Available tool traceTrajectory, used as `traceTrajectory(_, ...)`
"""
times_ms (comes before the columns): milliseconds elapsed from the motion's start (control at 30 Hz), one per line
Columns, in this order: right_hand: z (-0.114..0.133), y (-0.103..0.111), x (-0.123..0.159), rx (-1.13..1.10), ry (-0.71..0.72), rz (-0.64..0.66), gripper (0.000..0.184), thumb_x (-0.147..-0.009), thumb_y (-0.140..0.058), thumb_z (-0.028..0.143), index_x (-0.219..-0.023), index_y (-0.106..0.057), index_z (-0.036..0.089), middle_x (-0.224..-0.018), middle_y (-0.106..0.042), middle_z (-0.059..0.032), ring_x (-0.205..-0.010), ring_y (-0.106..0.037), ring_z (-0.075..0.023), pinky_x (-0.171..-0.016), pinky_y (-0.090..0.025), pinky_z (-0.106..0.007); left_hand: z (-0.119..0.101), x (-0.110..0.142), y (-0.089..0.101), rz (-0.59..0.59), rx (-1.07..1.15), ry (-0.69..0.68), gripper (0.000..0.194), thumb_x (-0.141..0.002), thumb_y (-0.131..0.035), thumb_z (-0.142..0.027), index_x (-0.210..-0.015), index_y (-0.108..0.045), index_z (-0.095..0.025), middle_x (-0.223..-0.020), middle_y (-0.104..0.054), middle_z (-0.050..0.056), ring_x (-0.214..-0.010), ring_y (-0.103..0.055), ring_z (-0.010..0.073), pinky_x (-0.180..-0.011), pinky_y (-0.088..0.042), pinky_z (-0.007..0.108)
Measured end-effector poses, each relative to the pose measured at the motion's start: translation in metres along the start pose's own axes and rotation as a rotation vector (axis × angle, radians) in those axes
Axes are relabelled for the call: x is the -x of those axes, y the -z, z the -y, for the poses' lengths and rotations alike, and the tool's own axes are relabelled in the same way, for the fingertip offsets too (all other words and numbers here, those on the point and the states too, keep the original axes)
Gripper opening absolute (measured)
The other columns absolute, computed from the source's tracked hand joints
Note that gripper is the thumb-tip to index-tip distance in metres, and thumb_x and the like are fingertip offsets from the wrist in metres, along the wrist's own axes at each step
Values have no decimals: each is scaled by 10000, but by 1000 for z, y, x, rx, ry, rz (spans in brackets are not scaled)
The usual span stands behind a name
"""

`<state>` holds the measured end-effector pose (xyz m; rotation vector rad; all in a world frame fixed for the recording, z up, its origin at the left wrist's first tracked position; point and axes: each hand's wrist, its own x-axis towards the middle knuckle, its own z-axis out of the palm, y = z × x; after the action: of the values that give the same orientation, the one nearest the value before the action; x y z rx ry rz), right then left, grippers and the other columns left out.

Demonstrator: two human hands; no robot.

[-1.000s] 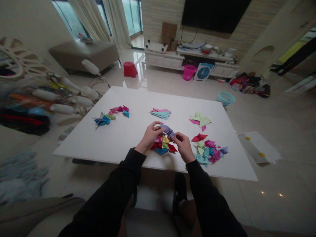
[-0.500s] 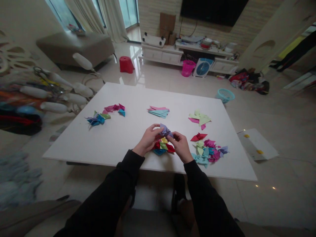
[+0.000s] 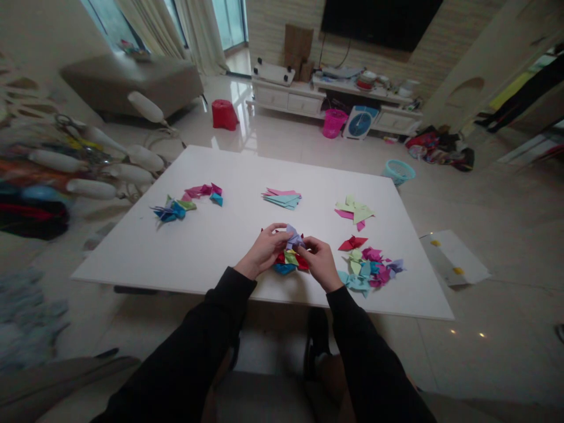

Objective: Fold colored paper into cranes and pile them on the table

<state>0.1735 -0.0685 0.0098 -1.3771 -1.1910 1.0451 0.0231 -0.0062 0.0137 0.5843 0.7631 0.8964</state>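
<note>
1. Lavender folded paper [image 3: 294,236] marks the centre of the clock, seemingly raised over the near side of the white counter [image 3: 215,252].
2. Fingers of the left hand [image 3: 264,249] pinch it from 9 o'clock; those of the right hand [image 3: 320,261] grip its lower edge from 4 o'clock. Both pinches are narrow, with the paper caught between them.
3. Weight should be next to nothing, so a light touch ought to carry it (a firm squeeze would probably crush more than it secures).
4. Stiffness likely comes from the layers: firm along a crease, floppy where a single sheet sticks out. Dry paper should not be very slippery, though it could tear if the two hands pull against each other.
5. Best hold, I judge, is on the thick folded body near the creases, with the pads flat; thin points would bend. The exact folds are too small to make out.
6. Bright folded pieces [image 3: 285,268] lie at 6 o'clock, partly hidden by the hands. A mixed pile [image 3: 371,270] sits at 4 o'clock, flat paper strips [image 3: 282,200] near 11, pale green paper [image 3: 358,210] at 2, and another folded group [image 3: 174,210] around 9 to 10.
</note>
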Motion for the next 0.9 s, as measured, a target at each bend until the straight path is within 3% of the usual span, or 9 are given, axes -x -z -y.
traceTrajectory(167, 2, 0, -2, -33, -19, 13, 241, -779, -770, 433, -793, -751, 193, -741, -707, -20, -662, -599, -168, -647, -485, -295, 2, -6, 0, 6, 30, 12, 361, -690, -853, -137, -975, -633, -144, -862, -724, 57, -772, -697, 145, -756, -554, 261)
traceTrajectory(300, 0, -1, -2, -42, -38, 14, 234, -772, -780, 430, -804, -758, 199, -741, -709, -21, -656, -606, -173, -641, -491, -299, 4, -9, 2, 2, 70, 63, 298, -734, -832, -139, -965, -644, -152, -864, -701, 48, -772, -686, 134, -733, -551, 242)
traceTrajectory(600, -4, 1, -1, 33, -11, -12, 245, -779, -780, 437, -779, -763, 193, -726, -714, -27, -660, -609, -176, -637, -483, -295, 8, -6, 1, 18, 107, 181, 333, -687, -804, -30, -945, -637, -159, -823, -688, 27, -717, -677, 120, -655, -529, 205)
traceTrajectory(900, 1, 4, 0, 41, -20, -30, 234, -761, -791, 414, -764, -774, 181, -690, -694, -27, -623, -562, -154, -576, -430, -272, 3, -7, -1, 42, 117, 136, 203, -734, -800, -103, -871, -655, -142, -835, -686, 42, -752, -669, 129, -706, -552, 220)
